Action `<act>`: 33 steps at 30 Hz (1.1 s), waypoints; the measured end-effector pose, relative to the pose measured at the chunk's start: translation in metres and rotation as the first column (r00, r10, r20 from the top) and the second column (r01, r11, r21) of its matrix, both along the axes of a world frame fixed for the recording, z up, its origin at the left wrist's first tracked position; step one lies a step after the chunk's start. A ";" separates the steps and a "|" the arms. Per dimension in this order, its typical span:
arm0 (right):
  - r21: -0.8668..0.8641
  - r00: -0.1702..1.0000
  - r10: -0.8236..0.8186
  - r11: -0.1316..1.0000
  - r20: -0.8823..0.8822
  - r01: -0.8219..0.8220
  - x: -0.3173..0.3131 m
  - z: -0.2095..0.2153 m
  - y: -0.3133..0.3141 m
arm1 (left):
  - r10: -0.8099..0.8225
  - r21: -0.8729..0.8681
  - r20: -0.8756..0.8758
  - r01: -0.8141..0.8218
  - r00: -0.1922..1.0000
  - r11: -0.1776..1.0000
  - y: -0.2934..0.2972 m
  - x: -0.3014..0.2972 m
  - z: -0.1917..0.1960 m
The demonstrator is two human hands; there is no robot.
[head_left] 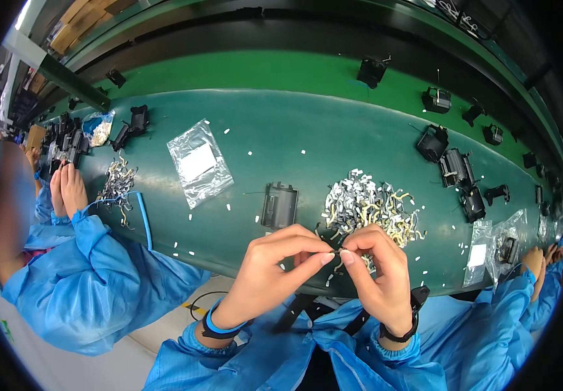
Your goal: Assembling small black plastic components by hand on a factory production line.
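A small metal clip (335, 251) is being pinched between the fingertips of both hands, just above the near edge of the green workbench (307, 130). The left hand (271, 264) is closing thumb and forefinger on the clip's left end; the right hand (376, 267) is closing thumb and forefinger on its right end, so the two sets of fingertips are nearly touching. The clip is too small for its shape to be read.

Just beyond the right hand, a pile of metal clips (369, 205) is lying on the bench near its near edge. Just beside the pile, to its left, a black plastic housing (279, 205) is standing. Further left, toward the middle of the bench, a clear plastic bag (198, 163) is lying flat. Small white scraps are lying scattered across the surface.

Near the right end of the bench, a cluster of black plastic parts (456, 171) is sitting. At the left end, a co-worker's hands (67, 189) are resting on the bench beside a second, smaller pile of clips (117, 182). Near the right edge, another person's sleeve (542, 287) is coming in beside another clear bag (500, 244)
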State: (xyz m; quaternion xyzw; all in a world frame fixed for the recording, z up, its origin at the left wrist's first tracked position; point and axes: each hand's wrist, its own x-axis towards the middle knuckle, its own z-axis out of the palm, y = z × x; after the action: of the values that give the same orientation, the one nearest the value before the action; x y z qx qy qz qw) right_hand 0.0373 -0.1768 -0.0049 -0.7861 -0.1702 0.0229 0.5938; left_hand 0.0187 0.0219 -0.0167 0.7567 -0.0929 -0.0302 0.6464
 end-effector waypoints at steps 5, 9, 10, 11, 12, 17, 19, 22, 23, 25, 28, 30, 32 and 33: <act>0.064 1.000 0.006 0.998 -0.002 -0.006 -0.003 -0.006 0.003 | 0.034 -0.328 -0.173 -0.090 0.984 0.940 -0.012 -0.009 -0.008; 0.180 0.991 -0.100 0.977 -0.084 0.114 -0.008 -0.007 0.007 | 0.109 -0.454 -0.226 -0.204 0.968 0.867 -0.021 -0.013 -0.010; 0.199 0.990 -0.120 0.971 -0.077 0.133 -0.008 -0.007 0.007 | 0.099 -0.488 -0.262 -0.220 0.960 0.845 -0.021 -0.015 -0.011; 0.200 0.990 -0.119 0.971 -0.077 0.132 -0.007 -0.006 0.007 | 0.087 -0.520 -0.297 -0.237 0.951 0.820 -0.021 -0.015 -0.011; 0.090 0.982 -0.123 0.990 0.143 0.110 -0.006 -0.003 0.006 | 0.088 -0.519 -0.299 -0.239 0.950 0.821 -0.020 -0.015 -0.010; -0.233 0.756 0.029 0.959 0.653 0.164 -0.002 -0.002 0.005 | 0.045 -0.477 -0.208 -0.142 0.977 0.867 -0.018 -0.018 -0.003; -0.264 0.753 0.061 0.952 0.655 0.153 -0.001 -0.003 0.004 | 0.022 -0.476 -0.216 -0.125 0.976 0.871 -0.016 -0.019 -0.001; -0.285 0.755 0.095 0.950 0.649 0.125 0.000 -0.005 0.005 | -0.036 -0.491 -0.249 -0.095 0.968 0.866 -0.015 -0.021 -0.001; -0.277 0.756 0.080 0.951 0.650 0.139 0.000 -0.007 0.006 | -0.071 -0.509 -0.275 -0.082 0.959 0.857 -0.015 -0.022 0.000; -0.264 0.756 0.064 0.953 0.652 0.147 0.000 -0.009 0.008 | -0.055 -0.525 -0.294 -0.113 0.954 0.844 -0.017 -0.022 0.000; -0.244 0.822 0.015 0.958 0.569 0.152 0.001 -0.008 0.005 | -0.012 -0.392 -0.253 -0.091 0.967 0.915 -0.002 -0.023 0.006; -0.214 0.862 -0.087 0.952 0.499 0.220 0.001 -0.008 -0.001 | 0.193 -0.063 -0.104 -0.200 0.976 0.978 0.013 -0.016 0.010; -0.198 0.892 -0.159 0.944 0.423 0.263 0.001 -0.007 -0.007 | 0.411 0.353 0.202 -0.458 0.889 0.816 0.028 0.012 0.004; -0.196 0.892 -0.158 0.946 0.423 0.260 0.001 -0.007 -0.008 | 0.445 0.510 0.296 -0.534 0.845 0.674 0.033 0.027 -0.002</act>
State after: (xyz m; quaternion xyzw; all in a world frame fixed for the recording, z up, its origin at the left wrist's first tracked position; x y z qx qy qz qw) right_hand 0.0382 -0.1845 -0.0121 -0.8554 -0.1981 -0.1824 0.4425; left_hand 0.0455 0.0553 -0.0183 0.9120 0.0799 0.1736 0.3629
